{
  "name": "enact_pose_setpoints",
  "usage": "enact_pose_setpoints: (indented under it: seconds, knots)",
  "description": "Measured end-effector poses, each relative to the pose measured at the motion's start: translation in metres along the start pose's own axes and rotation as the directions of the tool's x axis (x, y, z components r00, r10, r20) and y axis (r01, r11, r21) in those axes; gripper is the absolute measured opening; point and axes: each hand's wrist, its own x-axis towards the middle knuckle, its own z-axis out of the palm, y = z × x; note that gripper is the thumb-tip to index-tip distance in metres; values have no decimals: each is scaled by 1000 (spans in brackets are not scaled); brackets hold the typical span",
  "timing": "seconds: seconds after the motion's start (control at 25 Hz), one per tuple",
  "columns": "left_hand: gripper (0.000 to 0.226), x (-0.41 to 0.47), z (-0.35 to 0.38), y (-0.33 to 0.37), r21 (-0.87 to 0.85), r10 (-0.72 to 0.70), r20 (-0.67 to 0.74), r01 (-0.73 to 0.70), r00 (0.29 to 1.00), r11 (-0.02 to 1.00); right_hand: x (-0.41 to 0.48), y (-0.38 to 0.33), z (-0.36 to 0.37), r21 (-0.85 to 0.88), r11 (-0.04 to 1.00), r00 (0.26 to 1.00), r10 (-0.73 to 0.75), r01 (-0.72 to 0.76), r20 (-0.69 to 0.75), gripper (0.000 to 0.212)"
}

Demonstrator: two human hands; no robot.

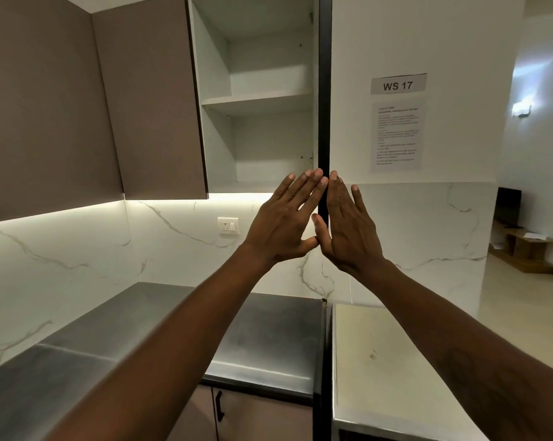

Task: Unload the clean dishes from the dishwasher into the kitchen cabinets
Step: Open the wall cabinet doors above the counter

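An upper cabinet [259, 100] stands open ahead of me, its white shelves bare. Its door [324, 90] swings out toward me and I see it edge-on as a dark vertical strip. My left hand [284, 218] and my right hand [348, 227] are raised in front of the cabinet's lower edge, palms away from me, fingers spread, thumbs nearly touching. Neither hand holds anything. The door's dark edge runs between the two hands. No dishes and no dishwasher are in view.
Closed brown upper cabinets [78, 100] fill the left. A steel countertop [262, 338] runs below, with a lower cabinet door and handle [219, 405]. A wall socket [228, 226] sits on the marble backsplash. A "WS 17" sign [398, 85] hangs right. A white surface [380, 361] lies lower right.
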Motion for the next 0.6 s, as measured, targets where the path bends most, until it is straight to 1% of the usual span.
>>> enact_pose_setpoints:
  seconds: [0.16, 0.28, 0.44, 0.6]
  knots:
    - [87, 12, -3, 22, -1, -31, 43, 31, 999, 1000, -6, 18, -10, 9, 1000, 999, 19, -19, 31, 69]
    - [88, 19, -5, 29, 1, -14, 64, 14, 998, 1000, -9, 27, -17, -2, 1000, 999, 30, -30, 32, 69]
    - [86, 30, -4, 38, -7, 17, 66, -16, 998, 1000, -15, 36, -23, -9, 997, 996, 74, -73, 48, 68]
    - [84, 36, 1, 49, -37, 0, 50, 2, 999, 999, -19, 45, -27, -19, 995, 993, 103, -102, 65, 66]
